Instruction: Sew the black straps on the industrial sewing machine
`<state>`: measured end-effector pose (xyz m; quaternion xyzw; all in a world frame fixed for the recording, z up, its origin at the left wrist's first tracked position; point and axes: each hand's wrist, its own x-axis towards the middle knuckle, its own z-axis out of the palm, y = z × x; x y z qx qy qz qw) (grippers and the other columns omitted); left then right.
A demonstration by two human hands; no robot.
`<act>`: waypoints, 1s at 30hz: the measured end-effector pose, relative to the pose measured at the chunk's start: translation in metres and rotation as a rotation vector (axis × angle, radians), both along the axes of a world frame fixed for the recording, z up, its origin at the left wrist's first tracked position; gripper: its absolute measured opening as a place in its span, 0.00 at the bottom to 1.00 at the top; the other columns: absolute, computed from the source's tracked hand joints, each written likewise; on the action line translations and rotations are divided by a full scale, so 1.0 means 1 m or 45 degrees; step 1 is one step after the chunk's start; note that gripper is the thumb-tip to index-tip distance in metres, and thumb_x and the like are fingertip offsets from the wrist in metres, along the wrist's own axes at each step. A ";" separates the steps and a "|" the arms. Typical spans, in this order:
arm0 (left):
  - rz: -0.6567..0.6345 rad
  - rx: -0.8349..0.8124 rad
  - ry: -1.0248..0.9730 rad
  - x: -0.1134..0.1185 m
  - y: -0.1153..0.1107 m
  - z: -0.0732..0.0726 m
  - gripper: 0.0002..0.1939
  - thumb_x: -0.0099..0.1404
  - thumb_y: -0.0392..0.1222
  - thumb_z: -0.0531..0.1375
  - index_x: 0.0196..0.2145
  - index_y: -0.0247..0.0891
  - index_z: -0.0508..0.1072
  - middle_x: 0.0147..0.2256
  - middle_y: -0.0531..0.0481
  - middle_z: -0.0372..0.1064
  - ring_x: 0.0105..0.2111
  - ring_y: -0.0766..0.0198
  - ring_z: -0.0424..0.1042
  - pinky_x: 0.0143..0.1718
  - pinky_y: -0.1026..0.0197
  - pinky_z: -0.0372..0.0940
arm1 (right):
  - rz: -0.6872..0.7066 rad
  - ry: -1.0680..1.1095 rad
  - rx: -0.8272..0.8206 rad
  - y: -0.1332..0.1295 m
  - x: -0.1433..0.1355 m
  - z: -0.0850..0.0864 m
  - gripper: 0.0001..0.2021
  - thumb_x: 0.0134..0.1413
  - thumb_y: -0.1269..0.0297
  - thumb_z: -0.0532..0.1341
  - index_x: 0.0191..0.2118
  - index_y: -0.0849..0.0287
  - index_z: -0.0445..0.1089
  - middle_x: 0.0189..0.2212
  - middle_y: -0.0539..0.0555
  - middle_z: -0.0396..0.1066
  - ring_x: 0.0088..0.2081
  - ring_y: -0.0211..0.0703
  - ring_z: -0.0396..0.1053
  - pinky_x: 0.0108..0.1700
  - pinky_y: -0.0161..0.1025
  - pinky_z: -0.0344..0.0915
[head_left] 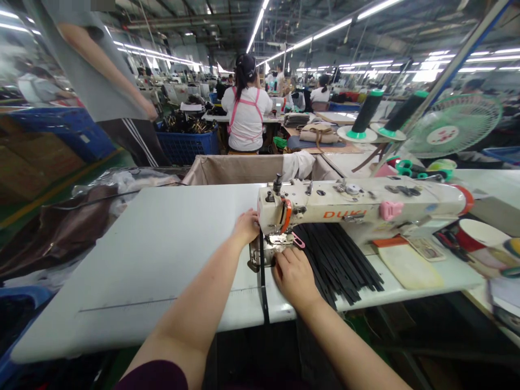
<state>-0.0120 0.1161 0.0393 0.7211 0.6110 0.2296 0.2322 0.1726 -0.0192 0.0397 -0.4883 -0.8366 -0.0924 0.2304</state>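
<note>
A narrow black strip [264, 295] runs lengthwise beneath the head of the sewing machine [329, 201], its near end reaching the front edge of the counter [162, 260]. The left hand [246, 227] is at the left side of the machine's head, beside the strip; its fingertips are partly hidden, so whether that grip is closed cannot be told. The right hand [296, 273] rests just in front of the machine's head, fingers bent, beside the strip; I cannot tell whether its grip pinches anything. Under the machine's arm lies a bundle of black strips [337, 260]. Behind the machine stand thread cones [368, 114] and a green fan [463, 127]
</note>
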 end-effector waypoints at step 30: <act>-0.037 0.291 0.228 -0.017 -0.020 -0.005 0.12 0.68 0.35 0.59 0.39 0.42 0.84 0.38 0.42 0.79 0.47 0.50 0.75 0.52 0.52 0.64 | -0.177 0.005 -0.047 -0.010 0.008 0.011 0.07 0.59 0.72 0.61 0.39 0.57 0.76 0.36 0.56 0.74 0.42 0.51 0.65 0.46 0.45 0.58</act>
